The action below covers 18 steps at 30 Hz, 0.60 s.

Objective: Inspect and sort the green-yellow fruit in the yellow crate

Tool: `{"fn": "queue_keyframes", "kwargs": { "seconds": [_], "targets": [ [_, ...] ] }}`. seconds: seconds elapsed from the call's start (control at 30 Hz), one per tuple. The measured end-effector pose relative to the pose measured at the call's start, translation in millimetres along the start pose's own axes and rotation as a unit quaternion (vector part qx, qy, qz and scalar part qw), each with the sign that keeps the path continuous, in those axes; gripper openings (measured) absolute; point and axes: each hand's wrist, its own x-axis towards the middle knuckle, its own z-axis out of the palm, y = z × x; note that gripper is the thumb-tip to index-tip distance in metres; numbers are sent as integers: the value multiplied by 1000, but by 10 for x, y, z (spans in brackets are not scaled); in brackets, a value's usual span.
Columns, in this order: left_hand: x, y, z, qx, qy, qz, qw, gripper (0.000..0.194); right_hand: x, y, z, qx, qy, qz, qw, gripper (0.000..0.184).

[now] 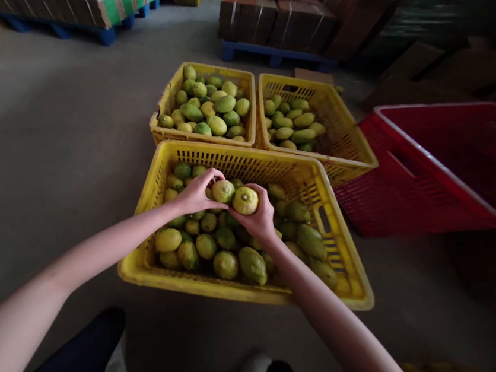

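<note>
The left hand (200,193) grips a green-yellow fruit (223,191) between thumb and curled fingers. Just beside it, toward 3 o'clock, the right hand (259,211) is wrapped around a yellower fruit (245,200), its stem end facing up. Both hands are above the near crate (244,294), a yellow slatted one at the center, where many green and yellow fruits (226,265) lie loose. Touching or nearly touching its far side are two more yellow crates: the far left crate (197,137), at 11 o'clock, holds a heap of similar fruit, and the far right crate (323,157), at 1 o'clock, has fruit mostly in its left part. A large red basket (437,178) stands at 3 o'clock. At 12 o'clock, beyond the crates, brown boxes (278,22) sit on a blue pallet (276,55).
</note>
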Motion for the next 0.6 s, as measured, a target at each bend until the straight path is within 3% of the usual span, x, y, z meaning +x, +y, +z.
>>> {"fn": "queue_keyframes", "kwargs": {
  "seconds": [0.23, 0.37, 0.47, 0.6],
  "targets": [
    [-23, -77, 43, -4, -1, -52, 999, 57, -21, -51, 79, 26, -24, 115, 993, 62],
    [-4, -74, 59, -87, 33, -173, 980, 60, 63, -186, 43, 67, -21, 241, 968, 66],
    [144, 108, -79, -149, 26, -258, 954, 61, 293, -369, -122, 125, -50, 275, 952, 62],
    [488, 645, -380, -257, 32, -318, 912, 54, 794, -798, -483, 222, -19, 294, 929, 55]
  ]
}}
